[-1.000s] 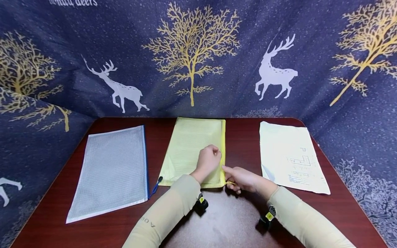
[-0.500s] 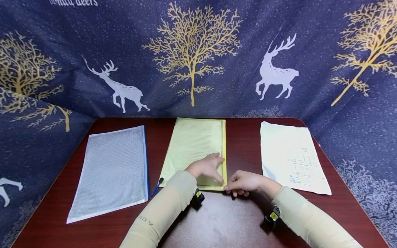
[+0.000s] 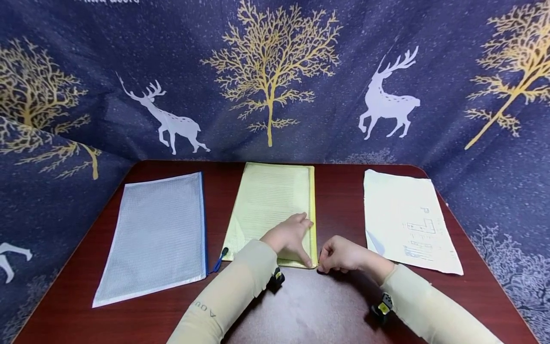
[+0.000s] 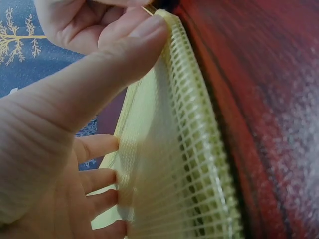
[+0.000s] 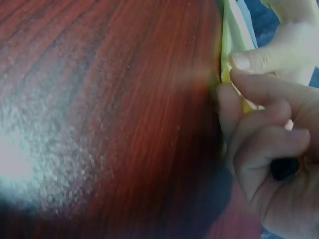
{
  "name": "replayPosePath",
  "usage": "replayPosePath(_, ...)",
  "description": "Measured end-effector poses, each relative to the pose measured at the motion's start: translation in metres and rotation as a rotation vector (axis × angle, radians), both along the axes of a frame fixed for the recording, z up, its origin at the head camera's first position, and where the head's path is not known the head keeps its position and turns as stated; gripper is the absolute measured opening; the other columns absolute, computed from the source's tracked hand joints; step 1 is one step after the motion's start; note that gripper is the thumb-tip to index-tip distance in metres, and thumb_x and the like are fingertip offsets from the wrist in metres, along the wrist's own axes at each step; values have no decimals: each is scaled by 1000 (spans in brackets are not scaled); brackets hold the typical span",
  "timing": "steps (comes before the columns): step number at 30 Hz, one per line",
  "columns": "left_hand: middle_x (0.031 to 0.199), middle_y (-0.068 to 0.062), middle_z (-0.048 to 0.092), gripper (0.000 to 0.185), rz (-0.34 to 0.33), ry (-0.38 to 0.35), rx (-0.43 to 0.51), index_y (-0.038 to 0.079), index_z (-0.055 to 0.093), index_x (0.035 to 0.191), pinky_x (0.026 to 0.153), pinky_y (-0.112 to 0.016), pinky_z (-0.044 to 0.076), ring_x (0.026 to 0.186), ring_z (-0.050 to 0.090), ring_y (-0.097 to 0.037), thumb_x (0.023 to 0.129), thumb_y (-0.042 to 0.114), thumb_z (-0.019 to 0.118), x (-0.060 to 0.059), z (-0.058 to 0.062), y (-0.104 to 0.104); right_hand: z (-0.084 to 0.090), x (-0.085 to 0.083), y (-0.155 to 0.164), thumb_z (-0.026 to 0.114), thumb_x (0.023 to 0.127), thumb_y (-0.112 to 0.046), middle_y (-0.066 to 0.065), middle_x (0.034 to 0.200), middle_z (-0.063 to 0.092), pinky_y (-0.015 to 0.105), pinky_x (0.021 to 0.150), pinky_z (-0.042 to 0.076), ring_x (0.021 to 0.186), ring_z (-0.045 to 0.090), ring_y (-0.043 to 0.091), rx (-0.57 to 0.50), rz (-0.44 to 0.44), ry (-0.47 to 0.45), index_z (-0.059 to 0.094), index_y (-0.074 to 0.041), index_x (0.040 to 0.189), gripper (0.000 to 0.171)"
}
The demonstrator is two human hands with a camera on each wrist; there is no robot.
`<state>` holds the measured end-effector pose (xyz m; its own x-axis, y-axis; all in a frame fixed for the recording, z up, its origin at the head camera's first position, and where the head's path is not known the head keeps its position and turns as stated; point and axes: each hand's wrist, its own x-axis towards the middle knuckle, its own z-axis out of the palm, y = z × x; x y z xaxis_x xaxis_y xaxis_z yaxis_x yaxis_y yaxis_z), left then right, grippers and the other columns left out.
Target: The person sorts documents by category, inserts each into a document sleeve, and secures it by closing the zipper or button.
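A yellow mesh zip pouch lies flat on the table, its yellow zipper edge on the right and lined paper showing through. My left hand rests on its near right part with fingers spread; in the left wrist view, the thumb presses the corner and the other fingertips touch the pouch surface. Just beside that corner my right hand pinches the zipper's pull cord between thumb and curled index finger. A black cord end sits among its curled fingers. The slider itself is hidden.
To the left lies a clear mesh pouch with a blue zipper, its blue cord reaching toward the yellow pouch. A white sheet with printed drawings lies at the right. Behind the dark red table hangs a patterned cloth.
My left hand has gone from curled above the zipper edge to spread, thumb down on the near corner. My right hand has moved from the edge to pinch at the corner.
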<state>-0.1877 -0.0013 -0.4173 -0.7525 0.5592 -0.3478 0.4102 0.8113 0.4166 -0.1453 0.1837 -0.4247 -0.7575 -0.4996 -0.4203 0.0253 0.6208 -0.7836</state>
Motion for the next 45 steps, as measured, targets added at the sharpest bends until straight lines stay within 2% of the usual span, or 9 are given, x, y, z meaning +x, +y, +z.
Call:
replayPosePath(3,159,-10,12,112,-6,9,-13,16,33,146,117,-40,23,146,14,-24,55,53,86,0,0,1,3,3,-4,69,73,-1,-3,53,54,17,38,32,43,41,6,23,-14,57,62,-2,67,10)
replayPosePath(5,159,-10,12,112,-9,11,-16,16,32,146,117,-40,21,147,14,-25,55,53,85,0,-1,1,4,4,-5,68,74,0,-1,54,57,19,38,38,45,48,7,22,-13,82,62,-1,67,9)
replayPosePath(9,159,-11,12,113,-15,11,-20,15,32,146,118,-41,20,147,14,-26,55,54,85,0,0,1,3,4,-4,65,78,1,5,57,61,28,42,50,51,59,11,-36,-48,43,60,3,71,9)
replayPosePath(12,159,-11,12,113,-12,6,-21,15,32,146,117,-41,20,147,13,-26,55,53,85,0,0,0,0,5,-3,64,79,2,6,60,62,33,47,55,55,62,13,-80,-86,14,60,5,73,8)
replayPosePath(31,159,-10,11,116,-16,24,-41,16,30,147,118,-39,17,147,12,-25,54,56,84,1,-2,2,-10,10,-2,60,79,4,10,67,67,33,52,57,57,63,12,-216,-227,-11,59,11,78,7)
replayPosePath(45,159,-11,12,117,-27,45,-54,16,30,147,118,-40,18,146,14,-26,51,58,83,1,-3,2,-13,9,-4,61,79,4,8,64,66,32,54,57,56,63,13,-240,-287,-35,59,10,78,6)
